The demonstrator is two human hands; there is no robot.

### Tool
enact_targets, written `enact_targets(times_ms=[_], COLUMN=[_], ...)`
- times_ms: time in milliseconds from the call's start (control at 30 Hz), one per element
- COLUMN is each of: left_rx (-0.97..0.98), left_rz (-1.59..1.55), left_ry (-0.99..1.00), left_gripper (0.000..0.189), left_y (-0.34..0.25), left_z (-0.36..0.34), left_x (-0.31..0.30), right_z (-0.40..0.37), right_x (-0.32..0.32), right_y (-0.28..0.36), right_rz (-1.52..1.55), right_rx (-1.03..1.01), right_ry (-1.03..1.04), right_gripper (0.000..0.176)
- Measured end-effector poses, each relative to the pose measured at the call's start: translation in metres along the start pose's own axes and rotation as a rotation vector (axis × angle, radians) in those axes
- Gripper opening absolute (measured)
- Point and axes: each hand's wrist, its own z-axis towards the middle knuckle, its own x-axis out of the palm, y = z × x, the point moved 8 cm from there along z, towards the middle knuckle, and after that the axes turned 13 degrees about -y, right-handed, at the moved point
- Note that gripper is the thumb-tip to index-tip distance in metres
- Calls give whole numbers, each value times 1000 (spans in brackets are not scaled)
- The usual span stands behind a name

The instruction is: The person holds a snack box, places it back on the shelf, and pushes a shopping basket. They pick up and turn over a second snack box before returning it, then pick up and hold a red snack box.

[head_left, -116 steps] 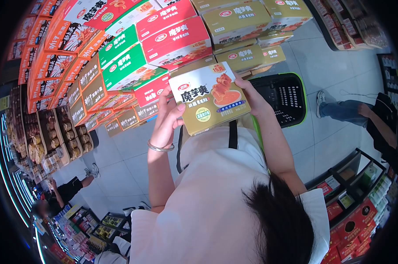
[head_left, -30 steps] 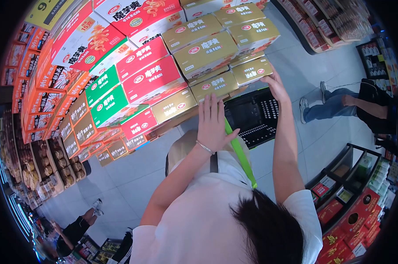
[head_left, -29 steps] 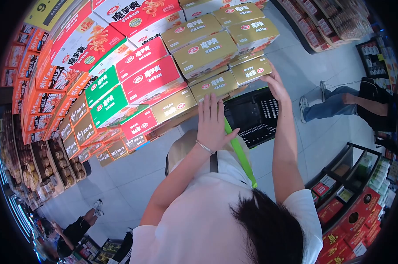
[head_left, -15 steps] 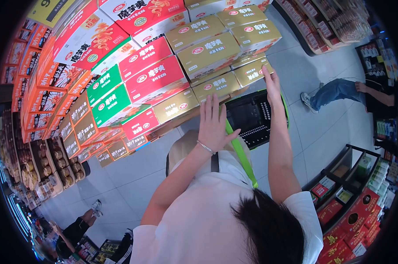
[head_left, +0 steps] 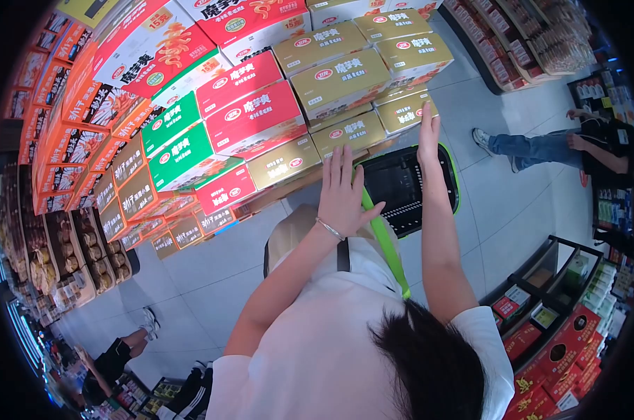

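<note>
My left hand (head_left: 341, 192) is open, its fingers stretched toward the lower row of gold boxes (head_left: 348, 133); its fingertips are at the front edge of that row. My right hand (head_left: 429, 140) is open and nearly edge-on, with fingertips by the right end of the gold box (head_left: 404, 113) at the corner. Whether either hand touches a box I cannot tell. Below and between the hands is a black basket (head_left: 394, 189) with a green rim, and its green handle (head_left: 388, 255) slants down toward my body. Red boxes (head_left: 257, 119) and green boxes (head_left: 182, 155) are stacked to the left.
Orange boxes (head_left: 86, 133) are piled at the far left. Shelves (head_left: 86, 259) stand at the lower left, with more shelves (head_left: 520, 42) at the upper right. Red packages (head_left: 558, 350) fill a display at the lower right. One person (head_left: 551, 148) is at the right, another (head_left: 114, 364) at the lower left.
The box display has shifted slightly rightward in view. Both hands keep nearly the same pose, with the right hand turned a little more edge-on. The person at the right has changed leg position.
</note>
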Motion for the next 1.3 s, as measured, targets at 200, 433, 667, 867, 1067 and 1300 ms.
enact_targets(times_ms=[200, 433, 667, 867, 1067, 1300], left_rx=[3, -22, -35, -35, -35, -17], left_rz=[0, 26, 80, 93, 71, 22], left_ry=[-16, -68, -69, -60, -65, -77], left_gripper=[85, 85, 85, 84, 83, 81], left_y=[-1, -6, -5, -4, -4, -4], left_z=[-1, -4, -5, -5, -7, -9], left_x=[-3, -11, -9, -8, -6, -12], right_z=[-18, -91, -97, -96, -112, -156], right_x=[-23, -11, 18, 22, 13, 25], right_y=[6, -13, 1, -4, -14, -10], right_rz=[-90, 94, 81, 90, 124, 67], right_rx=[-50, 309, 366, 368, 395, 514], right_ry=[-156, 42, 102, 88, 121, 272], right_gripper=[66, 83, 64, 38, 51, 58])
